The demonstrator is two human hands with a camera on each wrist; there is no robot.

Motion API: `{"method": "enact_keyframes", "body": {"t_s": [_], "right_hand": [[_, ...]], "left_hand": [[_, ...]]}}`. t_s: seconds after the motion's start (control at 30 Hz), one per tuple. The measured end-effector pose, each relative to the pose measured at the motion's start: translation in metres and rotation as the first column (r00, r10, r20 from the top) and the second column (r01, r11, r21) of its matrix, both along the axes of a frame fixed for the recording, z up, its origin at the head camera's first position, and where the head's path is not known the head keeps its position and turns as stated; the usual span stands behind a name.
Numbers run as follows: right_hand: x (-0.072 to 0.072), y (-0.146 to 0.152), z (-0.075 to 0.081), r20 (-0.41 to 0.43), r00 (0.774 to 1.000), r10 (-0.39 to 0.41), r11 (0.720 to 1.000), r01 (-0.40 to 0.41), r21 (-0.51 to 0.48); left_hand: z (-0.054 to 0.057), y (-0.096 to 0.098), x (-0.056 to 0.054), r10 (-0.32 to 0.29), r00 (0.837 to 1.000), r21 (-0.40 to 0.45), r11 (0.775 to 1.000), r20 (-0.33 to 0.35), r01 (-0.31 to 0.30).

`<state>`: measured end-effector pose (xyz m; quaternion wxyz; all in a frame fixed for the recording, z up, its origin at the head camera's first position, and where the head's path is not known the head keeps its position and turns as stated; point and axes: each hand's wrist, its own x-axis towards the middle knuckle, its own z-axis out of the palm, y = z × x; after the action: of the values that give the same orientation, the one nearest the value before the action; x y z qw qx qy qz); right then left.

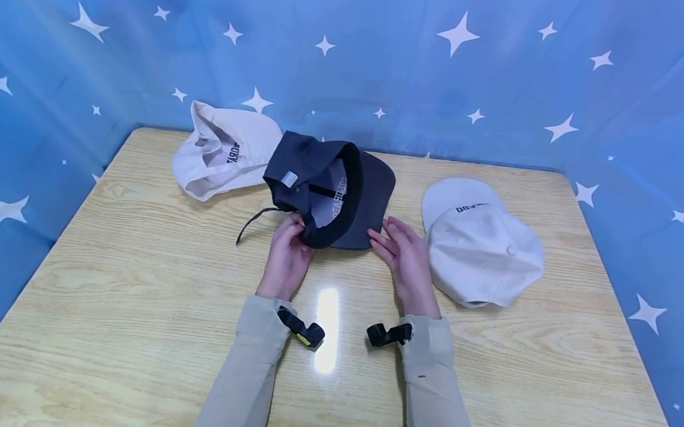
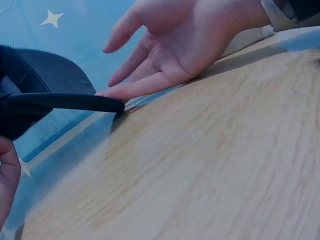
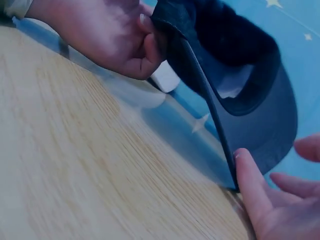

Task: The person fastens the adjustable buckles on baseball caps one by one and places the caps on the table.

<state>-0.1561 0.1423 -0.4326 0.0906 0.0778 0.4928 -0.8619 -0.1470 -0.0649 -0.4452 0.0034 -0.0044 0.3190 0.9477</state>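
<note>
A black baseball cap is tilted over the middle of the table with its inside toward me and its brim to the right. White lettering shows inside it, and a thin dark strap hangs off its left side. My left hand pinches the cap's near lower edge, fingers curled in the right wrist view. At the brim's near corner is my right hand, its fingers extended. In the right wrist view one fingertip of that right hand touches the brim, whose edge comes down close to the table.
A white cap lies on its side at the back left, partly behind the black one. Right of my right hand, a second white cap rests crown up on the wooden table. A blue star-patterned cloth surrounds the table's back and sides.
</note>
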Motion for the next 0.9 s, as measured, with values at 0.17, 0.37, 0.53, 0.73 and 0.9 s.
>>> {"method": "enact_keyframes", "body": {"t_s": [0.17,0.37,0.53,0.73,0.9], "right_hand": [[-0.003,0.001,0.002,-0.039,0.998,0.057,0.994,-0.06,-0.096],[-0.005,0.002,0.001,-0.133,0.981,0.139,0.958,-0.168,-0.235],[-0.001,0.003,0.001,-0.174,0.973,0.153,0.92,-0.205,-0.334],[0.003,0.009,0.008,-0.173,0.98,0.095,0.895,-0.16,-0.416],[0.006,0.016,0.016,-0.101,0.995,0.007,0.86,-0.058,-0.506]], "left_hand": [[0.003,0.004,-0.002,0.029,0.991,-0.035,0.999,-0.134,-0.034],[0.007,0.007,-0.002,0.027,0.975,-0.003,1.0,-0.22,-0.029],[0.007,0.009,0.003,-0.028,0.975,-0.085,0.996,-0.219,0.01],[0.007,0.014,0.01,-0.071,0.982,-0.271,0.962,-0.172,0.022],[0.014,0.014,0.012,0.002,0.965,-0.464,0.876,-0.261,-0.128]]}}
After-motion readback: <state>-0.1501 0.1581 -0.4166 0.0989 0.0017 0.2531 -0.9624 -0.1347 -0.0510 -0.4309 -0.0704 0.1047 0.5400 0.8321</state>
